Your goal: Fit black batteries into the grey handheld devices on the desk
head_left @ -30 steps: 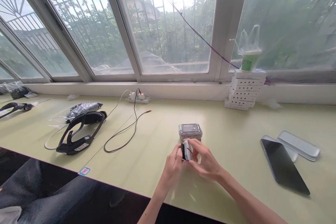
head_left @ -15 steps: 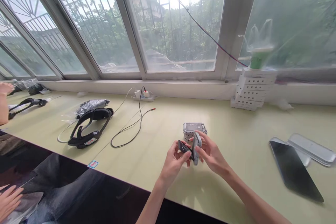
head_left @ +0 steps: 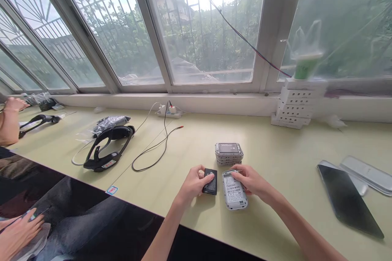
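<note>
Now separated, the black battery (head_left: 212, 186) is gripped by fingers (head_left: 207, 179) of the left hand (head_left: 192, 182), the white device (head_left: 235, 195) by those of the right hand (head_left: 251, 180), toward the tabletop's (head_left: 171, 187) front edge; both undersides are hidden.

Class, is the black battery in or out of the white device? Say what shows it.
Out: the left hand holds the black battery apart from the white device in the right hand.
</note>
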Demonstrator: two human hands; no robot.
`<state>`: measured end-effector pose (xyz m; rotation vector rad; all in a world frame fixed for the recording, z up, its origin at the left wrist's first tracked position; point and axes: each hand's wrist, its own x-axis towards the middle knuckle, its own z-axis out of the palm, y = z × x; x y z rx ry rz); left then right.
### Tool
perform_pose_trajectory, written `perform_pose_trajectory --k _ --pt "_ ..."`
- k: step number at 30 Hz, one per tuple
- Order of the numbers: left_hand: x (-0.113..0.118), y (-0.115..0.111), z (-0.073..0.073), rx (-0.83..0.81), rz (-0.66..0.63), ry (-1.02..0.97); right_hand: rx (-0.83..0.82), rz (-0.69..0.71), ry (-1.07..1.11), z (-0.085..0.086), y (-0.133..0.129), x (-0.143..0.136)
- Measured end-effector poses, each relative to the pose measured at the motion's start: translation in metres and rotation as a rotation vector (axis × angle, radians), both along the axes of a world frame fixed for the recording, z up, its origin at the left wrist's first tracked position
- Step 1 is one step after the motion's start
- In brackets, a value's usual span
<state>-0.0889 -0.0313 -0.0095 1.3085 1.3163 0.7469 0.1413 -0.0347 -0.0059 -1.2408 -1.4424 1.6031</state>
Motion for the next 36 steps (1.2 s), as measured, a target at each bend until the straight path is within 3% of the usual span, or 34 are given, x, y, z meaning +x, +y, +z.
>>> perform_pose_trajectory --k 3,7,13,18,20,22,25,29,33,36 --pt "0.001 -0.001 -0.002 0.013 -0.016 0.135 0.16 -0.039 -0.182 -0.008 0.004 0.002" --pt "0.001 -0.001 0.007 0.028 -0.034 0.31 0.337 -0.018 -0.353 -0.012 0.006 0.004" --pt "-0.002 0.003 0.018 0.213 -0.076 0.632 0.404 0.001 -0.551 -0.019 0.007 0.006" --pt "-0.001 0.014 0.035 0.26 -0.107 0.751 0.442 0.027 -0.737 -0.02 0.004 0.004" --pt "0.006 0.023 0.044 0.354 -0.07 0.758 0.466 0.04 -0.788 -0.018 0.003 0.003" --pt "0.016 0.034 0.051 0.566 -0.079 0.707 0.48 0.049 -0.809 -0.016 0.003 0.002" --pt "0.03 0.053 0.054 0.728 -0.254 0.613 0.483 0.043 -0.825 -0.016 0.004 0.002" --pt "0.04 0.072 0.046 0.697 -0.416 0.592 0.481 0.024 -0.793 -0.017 0.005 0.003" --pt "0.041 0.077 0.038 0.679 -0.403 0.549 0.498 -0.001 -0.742 -0.019 0.006 0.002" --pt "0.04 0.07 0.04 0.705 -0.357 0.478 0.533 -0.097 -0.664 -0.016 0.007 0.003"
